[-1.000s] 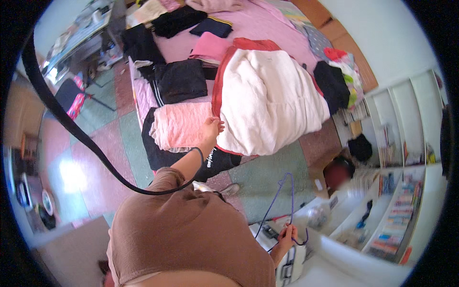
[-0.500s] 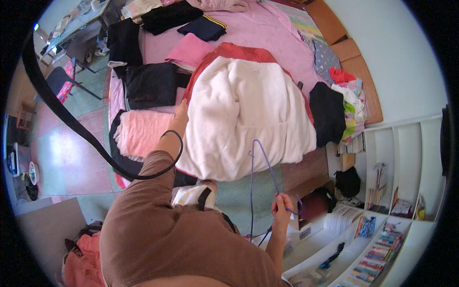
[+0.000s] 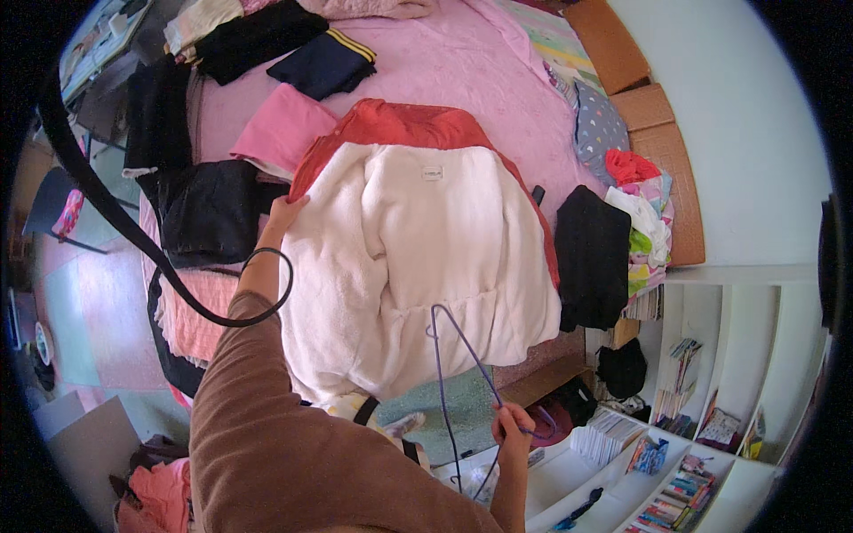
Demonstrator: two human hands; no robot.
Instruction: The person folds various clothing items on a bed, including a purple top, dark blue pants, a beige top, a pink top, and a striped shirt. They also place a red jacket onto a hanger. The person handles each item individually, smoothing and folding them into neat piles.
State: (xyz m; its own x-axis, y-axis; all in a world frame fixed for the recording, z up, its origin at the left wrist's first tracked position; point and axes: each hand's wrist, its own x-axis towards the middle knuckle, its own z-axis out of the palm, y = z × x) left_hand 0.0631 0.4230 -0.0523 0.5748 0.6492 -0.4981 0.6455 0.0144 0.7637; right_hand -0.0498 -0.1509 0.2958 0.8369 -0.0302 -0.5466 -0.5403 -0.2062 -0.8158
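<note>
A red jacket with a white fleecy lining (image 3: 444, 240) lies spread on the bed, lining side up, its red collar end away from me. My left hand (image 3: 289, 213) has its fingers closed on the jacket's left edge, where the red cloth meets the lining. In my right hand (image 3: 513, 424), lower right, is a purple clothes hanger (image 3: 441, 373), with its hook end sticking out to the right of the fist. The hanger's far corner overlaps the lining's near part; I cannot tell whether it touches.
Folded black clothes (image 3: 209, 213), a pink folded cloth (image 3: 283, 129) and a peach cloth (image 3: 197, 315) lie left of the jacket. Black folded clothing (image 3: 593, 258) is on its right. White shelves (image 3: 702, 306) stand at the right. A black strap (image 3: 133, 235) crosses the left side.
The view has shifted, so the bed and jacket appear further left and lower. My left hand stays at the jacket's left edge. My right hand still holds the hanger.
</note>
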